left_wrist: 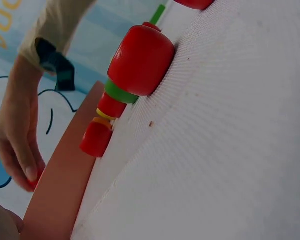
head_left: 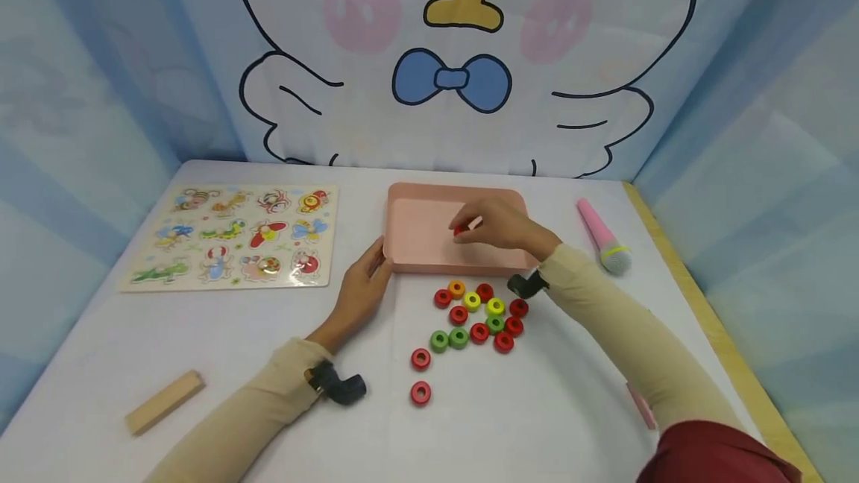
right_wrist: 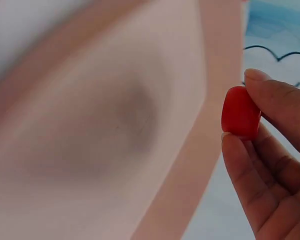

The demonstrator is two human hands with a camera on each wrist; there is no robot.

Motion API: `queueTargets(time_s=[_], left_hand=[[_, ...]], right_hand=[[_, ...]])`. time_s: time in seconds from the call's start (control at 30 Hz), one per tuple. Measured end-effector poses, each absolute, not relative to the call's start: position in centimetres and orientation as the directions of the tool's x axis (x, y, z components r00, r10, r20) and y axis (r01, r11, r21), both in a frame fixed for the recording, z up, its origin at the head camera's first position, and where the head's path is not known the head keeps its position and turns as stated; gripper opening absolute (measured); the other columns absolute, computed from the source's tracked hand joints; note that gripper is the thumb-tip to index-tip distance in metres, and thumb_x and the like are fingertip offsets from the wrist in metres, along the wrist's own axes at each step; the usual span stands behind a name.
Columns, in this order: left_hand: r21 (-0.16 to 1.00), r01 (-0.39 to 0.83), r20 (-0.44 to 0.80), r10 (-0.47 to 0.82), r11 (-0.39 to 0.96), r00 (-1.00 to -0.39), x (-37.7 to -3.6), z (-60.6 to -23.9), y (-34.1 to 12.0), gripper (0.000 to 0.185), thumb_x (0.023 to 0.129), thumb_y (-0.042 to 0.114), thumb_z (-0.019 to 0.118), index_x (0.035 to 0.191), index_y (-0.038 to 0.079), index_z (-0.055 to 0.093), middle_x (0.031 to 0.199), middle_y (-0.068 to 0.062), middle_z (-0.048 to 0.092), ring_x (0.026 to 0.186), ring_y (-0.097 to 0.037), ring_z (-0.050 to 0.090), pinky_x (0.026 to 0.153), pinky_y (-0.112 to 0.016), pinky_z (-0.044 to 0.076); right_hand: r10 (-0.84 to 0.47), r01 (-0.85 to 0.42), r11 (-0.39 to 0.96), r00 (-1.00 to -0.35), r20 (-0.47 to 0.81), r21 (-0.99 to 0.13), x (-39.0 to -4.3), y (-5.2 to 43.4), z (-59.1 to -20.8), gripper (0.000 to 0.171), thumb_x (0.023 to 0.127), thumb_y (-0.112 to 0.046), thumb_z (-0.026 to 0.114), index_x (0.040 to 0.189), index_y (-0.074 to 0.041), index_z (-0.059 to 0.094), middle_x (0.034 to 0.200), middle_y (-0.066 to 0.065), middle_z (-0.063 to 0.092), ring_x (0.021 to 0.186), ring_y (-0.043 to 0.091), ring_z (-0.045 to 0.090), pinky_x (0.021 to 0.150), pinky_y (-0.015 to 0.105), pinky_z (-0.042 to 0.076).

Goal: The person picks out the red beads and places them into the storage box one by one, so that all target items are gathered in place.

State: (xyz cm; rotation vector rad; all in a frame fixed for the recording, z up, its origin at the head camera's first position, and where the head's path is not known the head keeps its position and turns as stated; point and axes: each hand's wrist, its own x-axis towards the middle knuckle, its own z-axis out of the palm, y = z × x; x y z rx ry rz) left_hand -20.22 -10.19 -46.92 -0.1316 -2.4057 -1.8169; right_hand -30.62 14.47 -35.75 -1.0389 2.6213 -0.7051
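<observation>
The right hand [head_left: 499, 226] pinches a red bead [head_left: 458, 231] between thumb and fingertips [right_wrist: 255, 77], holding it just above the pink tray [head_left: 419, 244] at the far centre of the table [head_left: 570, 408]. The left hand [head_left: 362, 289] rests at the tray's near left corner, fingers straight and touching its rim, gripping nothing. Just near the tray lies a cluster of beads [head_left: 479, 315] in red, green, yellow and orange, with two red ones a little nearer. A puzzle board [head_left: 238, 237] lies far left, a wooden block [head_left: 164, 401] near left, and a pink toy microphone [head_left: 604, 237] to the right.
</observation>
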Motion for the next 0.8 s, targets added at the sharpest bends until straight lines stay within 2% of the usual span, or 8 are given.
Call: queueTargets(time_s=[0.13,0.3,0.5,0.8], left_hand=[[0.949,0.138,0.145,-0.002,0.284,-0.989,-20.3,-47.0,-10.1,0.055,0.104,0.021,0.049,0.153,0.004,0.032,0.152,-0.011,0.038,0.138,-0.02,0.039,0.113,-0.032,0.032],[0.95,0.15,0.16,-0.013,0.275,-0.987,-20.2,-47.2,-10.2,0.055,0.103,0.021,0.05,0.153,0.004,0.033,0.151,-0.011,0.04,0.137,-0.021,0.04,0.114,-0.034,0.03],[0.94,0.178,0.186,0.001,0.292,-0.983,-19.8,-47.1,-9.9,0.054,0.104,0.02,0.049,0.153,0.003,0.032,0.151,-0.011,0.04,0.138,-0.018,0.038,0.115,-0.034,0.029],[0.939,0.175,0.183,0.001,0.298,-0.983,-20.3,-46.9,-10.3,0.054,0.104,0.02,0.049,0.152,0.002,0.032,0.152,-0.011,0.04,0.138,-0.019,0.039,0.114,-0.032,0.029]], right_hand=[[-0.672,-0.527,0.693,-0.72,-0.175,-0.492,-34.5,10.5,-36.6,0.023,0.091,-0.016,0.072,0.113,-0.008,0.073,0.109,0.002,0.067,0.103,0.02,0.059,0.089,0.033,0.052],[-0.675,-0.516,0.71,-0.692,-0.255,-0.479,-37.7,7.3,-38.4,0.02,0.09,-0.016,0.073,0.109,-0.009,0.072,0.107,0.004,0.065,0.097,0.021,0.057,0.087,0.029,0.051],[-0.657,-0.491,0.72,-0.71,-0.254,-0.49,-38.3,7.4,-39.3,0.022,0.09,-0.021,0.074,0.109,-0.01,0.071,0.106,0.004,0.064,0.095,0.021,0.055,0.084,0.03,0.051],[-0.622,-0.455,0.741,-0.742,-0.25,-0.493,-38.1,8.9,-37.8,0.051,0.09,-0.034,0.072,0.135,-0.012,0.06,0.129,0.004,0.059,0.116,0.022,0.052,0.097,0.037,0.047]])
